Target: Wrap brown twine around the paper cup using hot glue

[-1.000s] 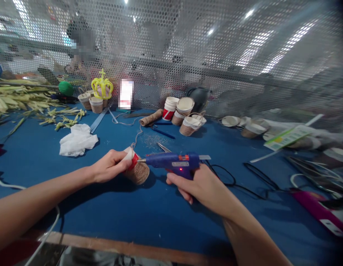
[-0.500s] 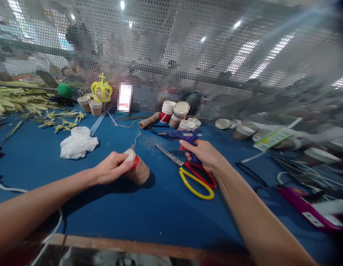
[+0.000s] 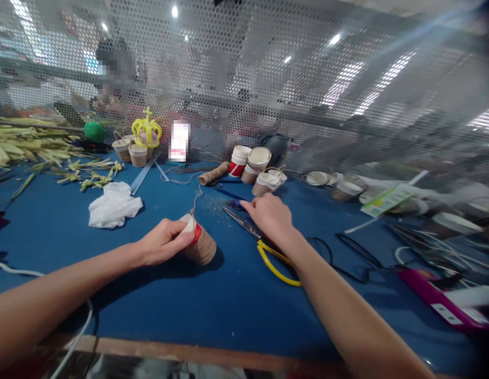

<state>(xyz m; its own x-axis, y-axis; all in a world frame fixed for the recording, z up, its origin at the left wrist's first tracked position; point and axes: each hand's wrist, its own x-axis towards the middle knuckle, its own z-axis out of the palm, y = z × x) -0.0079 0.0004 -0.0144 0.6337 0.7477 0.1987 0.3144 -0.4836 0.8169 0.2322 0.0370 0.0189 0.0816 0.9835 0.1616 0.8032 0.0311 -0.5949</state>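
My left hand [image 3: 163, 243] grips the white rim of a paper cup [image 3: 203, 248], tilted on its side. Brown twine is wound round the cup's lower part, and a red band shows above it. A loose strand of twine runs from the cup toward a twine roll [image 3: 215, 173]. My right hand [image 3: 271, 215] is closed, back up, over a blue glue gun [image 3: 235, 204]; only the front end shows, the rest is hidden under the hand. Beneath that hand and wrist lie scissors [image 3: 276, 267] with a yellow and a red handle, partly covered.
Crumpled white tissue [image 3: 115, 205] lies left of the cup. Several cups [image 3: 263, 181] stand behind my right hand. A purple power strip [image 3: 437, 300] and cables are at the right. Husks [image 3: 27, 145], a yellow crown [image 3: 147, 131] and a bright phone [image 3: 179, 141] line the back left.
My right hand has turned palm down with the glue gun and lowered it, now hiding most of it and the scissors' red handle. My left hand still holds the cup in about the same place.
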